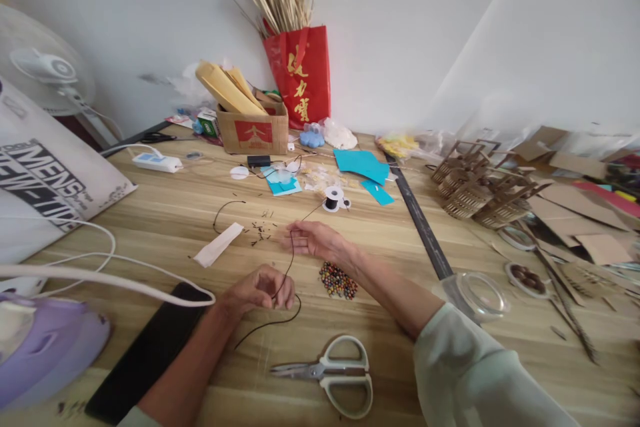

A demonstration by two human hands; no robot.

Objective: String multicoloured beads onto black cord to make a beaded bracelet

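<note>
My left hand (260, 290) rests on the wooden table (165, 213) with its fingers pinched on a thin black cord (291, 255). My right hand (315, 240) lies a little farther out and holds the same cord higher up. The cord runs on from there to a small spool (332, 198). A loose end curls on the table below my left hand. A pile of small coloured beads (338, 280) sits just beside my right wrist. White-handled scissors (335, 371) lie shut near the front edge.
A clear round lid (475, 293) and a dish of brown beads (525, 277) lie right. Cardboard pieces and wooden frames (480, 187) crowd the far right. A cardboard box (253, 127), red bag (301, 73), teal paper (363, 163), power strip (155, 161), black pad (150, 347) and purple appliance (45, 347) stand around.
</note>
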